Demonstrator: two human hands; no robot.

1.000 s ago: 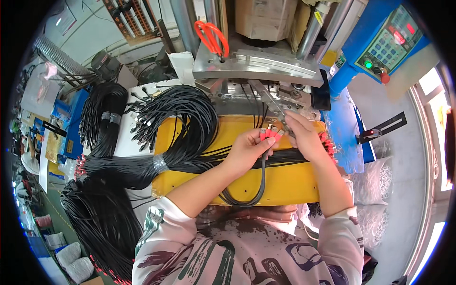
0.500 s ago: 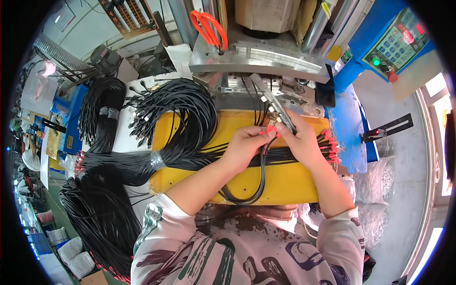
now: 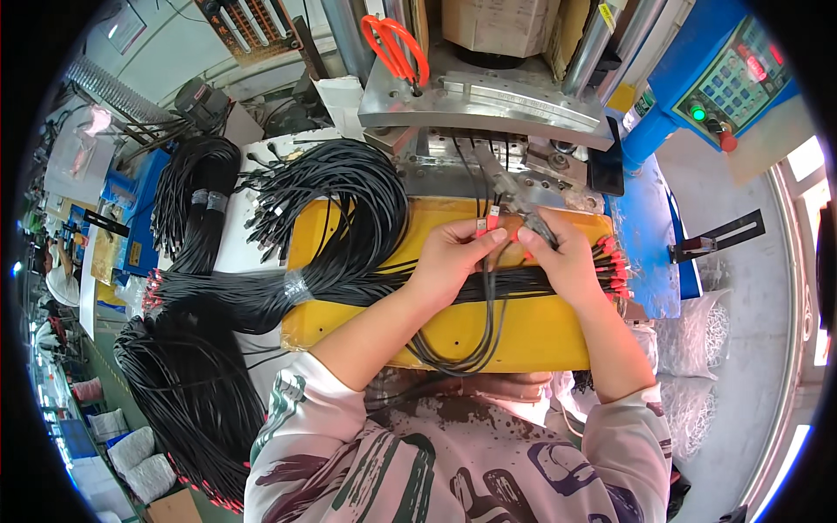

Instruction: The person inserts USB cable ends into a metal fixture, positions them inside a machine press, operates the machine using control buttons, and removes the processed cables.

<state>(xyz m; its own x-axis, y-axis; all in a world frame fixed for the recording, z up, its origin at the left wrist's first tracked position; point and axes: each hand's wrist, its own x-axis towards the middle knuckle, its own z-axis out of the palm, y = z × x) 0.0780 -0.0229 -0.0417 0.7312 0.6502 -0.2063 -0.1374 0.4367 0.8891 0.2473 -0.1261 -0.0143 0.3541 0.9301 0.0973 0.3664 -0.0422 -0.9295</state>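
Observation:
My left hand (image 3: 455,254) pinches black cables by their red ends, and metal USB plugs (image 3: 488,220) stick up past its fingertips. The cables (image 3: 490,322) hang from there and loop over the yellow board (image 3: 357,327). Close beside it, my right hand (image 3: 565,260) is closed on a long grey metal tool (image 3: 516,193), which slants up and away to the left; motion blurs it, so its exact kind is unclear. Something red shows at the right fingertips. Beneath both hands lies a tied bundle of black cables (image 3: 418,286) with red ends (image 3: 614,266) at the right.
Behind the board stands a press with a thick metal plate (image 3: 488,109) and orange-handled tool (image 3: 397,52). A blue control box (image 3: 706,96) and dark phone (image 3: 606,166) are at right. More black cable bundles (image 3: 187,375) (image 3: 353,166) lie left.
The tool in my right hand has turned slightly and is now blurred. The red-ended plugs in my left hand have spread apart. The whole view has shifted a little.

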